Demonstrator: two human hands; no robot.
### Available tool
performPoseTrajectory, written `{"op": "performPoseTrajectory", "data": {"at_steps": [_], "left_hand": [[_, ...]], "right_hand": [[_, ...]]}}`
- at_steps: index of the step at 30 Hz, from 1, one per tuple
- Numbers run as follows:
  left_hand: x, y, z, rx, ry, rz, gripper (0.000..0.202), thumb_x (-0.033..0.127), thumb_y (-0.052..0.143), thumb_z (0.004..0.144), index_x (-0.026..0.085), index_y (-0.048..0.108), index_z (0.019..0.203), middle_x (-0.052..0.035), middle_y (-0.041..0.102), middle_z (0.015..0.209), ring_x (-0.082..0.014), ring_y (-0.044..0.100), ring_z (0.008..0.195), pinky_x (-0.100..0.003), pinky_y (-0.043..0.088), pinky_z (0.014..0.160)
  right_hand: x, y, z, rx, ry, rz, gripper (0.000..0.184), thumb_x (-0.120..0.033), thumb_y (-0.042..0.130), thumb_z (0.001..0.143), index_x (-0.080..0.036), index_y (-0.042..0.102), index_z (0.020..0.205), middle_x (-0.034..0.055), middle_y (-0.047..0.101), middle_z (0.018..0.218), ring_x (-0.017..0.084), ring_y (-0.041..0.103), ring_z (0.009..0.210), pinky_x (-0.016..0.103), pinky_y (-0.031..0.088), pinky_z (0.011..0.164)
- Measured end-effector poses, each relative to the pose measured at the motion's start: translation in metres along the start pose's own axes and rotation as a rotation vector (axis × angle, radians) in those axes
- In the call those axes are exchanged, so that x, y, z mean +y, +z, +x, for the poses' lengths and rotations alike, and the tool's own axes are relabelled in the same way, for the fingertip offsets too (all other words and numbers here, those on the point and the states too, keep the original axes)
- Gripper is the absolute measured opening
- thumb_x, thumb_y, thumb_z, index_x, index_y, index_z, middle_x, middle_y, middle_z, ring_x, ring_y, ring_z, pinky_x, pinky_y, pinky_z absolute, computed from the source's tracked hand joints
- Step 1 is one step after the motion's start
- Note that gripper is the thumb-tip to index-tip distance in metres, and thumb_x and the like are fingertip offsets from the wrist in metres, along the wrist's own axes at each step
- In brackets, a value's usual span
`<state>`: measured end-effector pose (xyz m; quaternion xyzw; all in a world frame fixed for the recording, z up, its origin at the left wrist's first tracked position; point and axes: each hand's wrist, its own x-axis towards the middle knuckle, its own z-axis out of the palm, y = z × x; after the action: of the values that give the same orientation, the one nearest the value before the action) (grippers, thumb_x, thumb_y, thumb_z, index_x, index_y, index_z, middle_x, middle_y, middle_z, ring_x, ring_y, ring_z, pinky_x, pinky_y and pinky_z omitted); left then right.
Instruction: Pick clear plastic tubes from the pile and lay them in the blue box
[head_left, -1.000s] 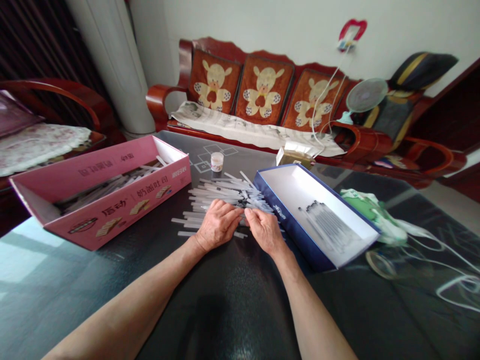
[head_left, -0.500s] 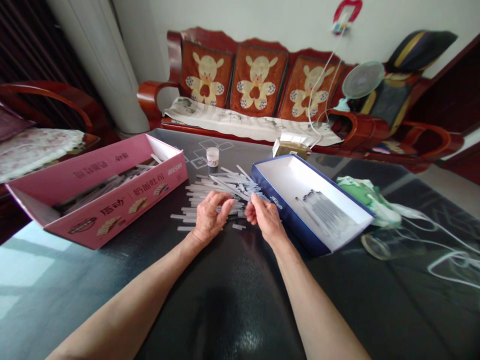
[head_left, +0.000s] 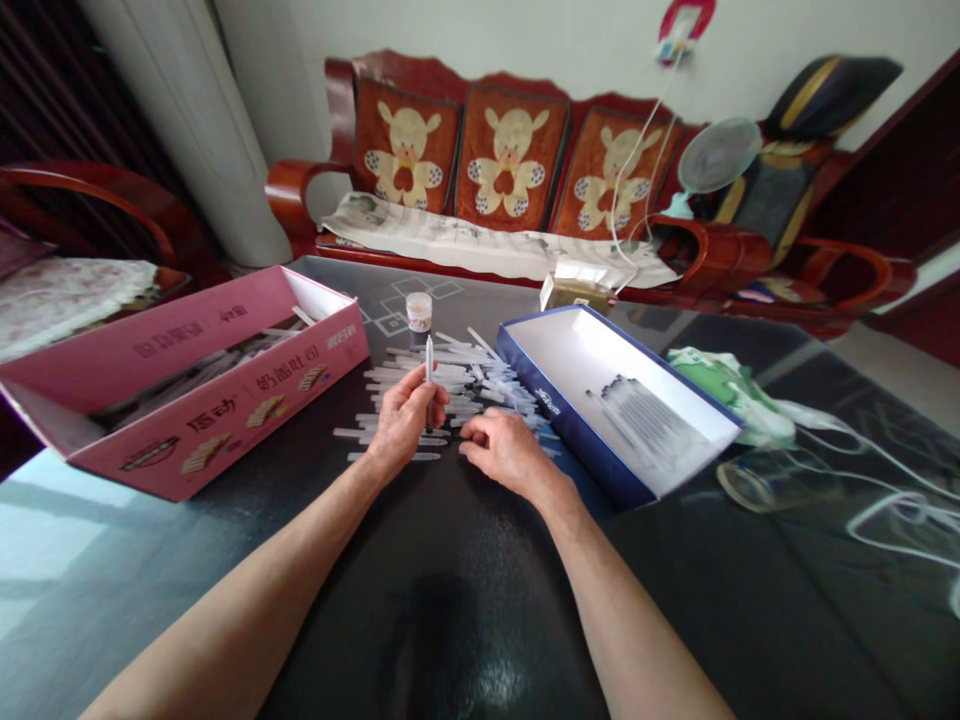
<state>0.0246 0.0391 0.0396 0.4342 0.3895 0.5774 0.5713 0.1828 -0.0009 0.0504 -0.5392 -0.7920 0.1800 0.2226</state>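
Upright in my left hand is a slim whitish pen, pinched between thumb and fingers with its narrow tip pointing up. My right hand is low at the near edge of the pile, thumb and fingertips drawn together close to the tabletop. Whatever lies between those fingertips is too small or hidden to make out. Behind and between both hands spreads a loose pile of pale, pen-like sticks. To the right, a blue box with a white inside holds a row of similar dark-tinted pens.
On the left stands a long pink box with more pale sticks inside. A small white cup is behind the pile. A tissue box, a green-and-white bag, a glass jar and white cables lie beyond the blue box.
A pen now stands upright in my left hand, which was loosely curled before. My right hand has let go of a stick and moved down and left to the pile's near edge.
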Motion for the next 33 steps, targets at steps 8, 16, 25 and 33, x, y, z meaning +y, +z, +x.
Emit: {"op": "performPoseTrajectory", "data": {"at_steps": [8,16,25,33], "left_hand": [[-0.008,-0.009,-0.001,0.012,0.284,0.576,0.033,0.033,0.048,0.087,0.015,0.063,0.109,0.0031,0.055,0.063,-0.0072,0.048,0.052,-0.018,0.041,0.052],[-0.019,-0.008,-0.011,-0.147,0.741,1.027,0.035,0.028,0.040,0.095,0.018,0.053,0.127,-0.0071,0.068,0.097,-0.0139,0.065,0.084,-0.022,0.050,0.076],[-0.024,-0.007,-0.015,-0.254,0.767,1.241,0.033,0.028,0.041,0.095,0.021,0.054,0.124,-0.0022,0.064,0.078,-0.0122,0.062,0.063,-0.020,0.047,0.056],[-0.026,-0.008,-0.013,-0.235,0.718,1.228,0.034,0.029,0.040,0.096,0.020,0.054,0.124,-0.0030,0.065,0.080,-0.0130,0.064,0.069,-0.020,0.049,0.061]], "right_hand": [[-0.008,0.005,-0.003,-0.062,0.009,-0.148,0.012,-0.015,0.058,0.078,-0.019,0.068,0.080,0.0049,0.061,0.083,0.016,0.059,0.076,0.026,0.041,0.070],[0.016,-0.001,0.015,0.429,0.351,0.910,0.022,-0.032,0.064,0.075,-0.020,0.063,0.093,-0.0026,0.065,0.073,0.011,0.058,0.062,0.024,0.047,0.058],[0.022,0.003,0.022,0.592,0.507,1.599,0.033,-0.022,0.079,0.059,-0.017,0.064,0.089,-0.0015,0.068,0.069,0.011,0.066,0.065,0.019,0.054,0.055],[0.018,0.004,0.020,0.529,0.414,1.539,0.033,-0.027,0.079,0.060,-0.018,0.065,0.088,-0.0020,0.069,0.073,0.011,0.065,0.066,0.020,0.053,0.057]]}}
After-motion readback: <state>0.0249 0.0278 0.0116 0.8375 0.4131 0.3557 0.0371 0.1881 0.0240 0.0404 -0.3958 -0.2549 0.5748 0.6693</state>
